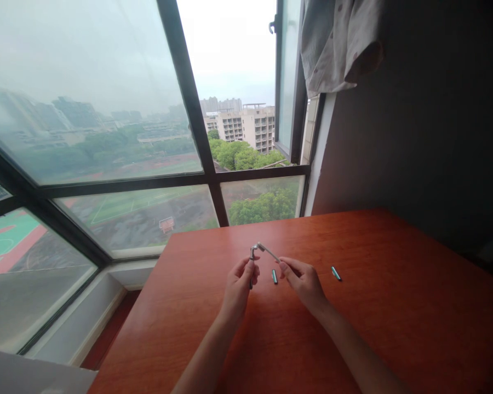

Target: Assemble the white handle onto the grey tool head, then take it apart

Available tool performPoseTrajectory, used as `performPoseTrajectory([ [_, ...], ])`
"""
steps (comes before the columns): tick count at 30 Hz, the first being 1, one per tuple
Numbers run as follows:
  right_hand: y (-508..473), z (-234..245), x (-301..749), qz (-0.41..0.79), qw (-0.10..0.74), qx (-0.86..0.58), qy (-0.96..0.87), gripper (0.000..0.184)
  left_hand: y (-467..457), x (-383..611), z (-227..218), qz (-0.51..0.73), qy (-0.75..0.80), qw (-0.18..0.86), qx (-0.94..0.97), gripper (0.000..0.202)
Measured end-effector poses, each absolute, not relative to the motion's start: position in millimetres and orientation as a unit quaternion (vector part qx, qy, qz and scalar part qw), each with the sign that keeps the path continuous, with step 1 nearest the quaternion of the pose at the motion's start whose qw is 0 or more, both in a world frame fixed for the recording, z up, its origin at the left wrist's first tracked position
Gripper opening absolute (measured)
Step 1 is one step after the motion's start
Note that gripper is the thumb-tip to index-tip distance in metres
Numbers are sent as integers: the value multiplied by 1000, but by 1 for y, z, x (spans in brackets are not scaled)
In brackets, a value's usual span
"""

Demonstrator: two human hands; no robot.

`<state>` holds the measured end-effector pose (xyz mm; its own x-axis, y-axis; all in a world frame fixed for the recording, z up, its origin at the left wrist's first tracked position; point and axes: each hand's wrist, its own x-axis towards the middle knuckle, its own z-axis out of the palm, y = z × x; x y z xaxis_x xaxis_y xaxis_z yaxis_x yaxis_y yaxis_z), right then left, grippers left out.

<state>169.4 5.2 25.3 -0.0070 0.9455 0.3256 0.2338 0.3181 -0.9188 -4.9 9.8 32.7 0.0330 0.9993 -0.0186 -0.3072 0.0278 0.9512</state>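
Note:
Above a reddish-brown wooden table (353, 328), my left hand (239, 284) pinches one thin silvery metal rod (252, 256) that points up. My right hand (302, 279) pinches a second thin metal rod (269, 251), slanting up to the left. The two rods meet at their upper tips, between and above the hands. A short teal-tinted metal piece (274, 276) lies on the table between my hands. Another similar piece (336, 273) lies to the right of my right hand.
A large dark-framed window (189, 109) stands beyond the table's far edge, with one pane (290, 76) swung open. A pale shirt (337, 44) hangs at the upper right. A dark wall (435, 137) borders the table on the right.

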Motion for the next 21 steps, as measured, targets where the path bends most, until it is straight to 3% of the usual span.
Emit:
performPoseTrajectory([
  [21,7,19,167,330,539,-471,-616,38,5,-2,38,552,358,642,394,35],
])
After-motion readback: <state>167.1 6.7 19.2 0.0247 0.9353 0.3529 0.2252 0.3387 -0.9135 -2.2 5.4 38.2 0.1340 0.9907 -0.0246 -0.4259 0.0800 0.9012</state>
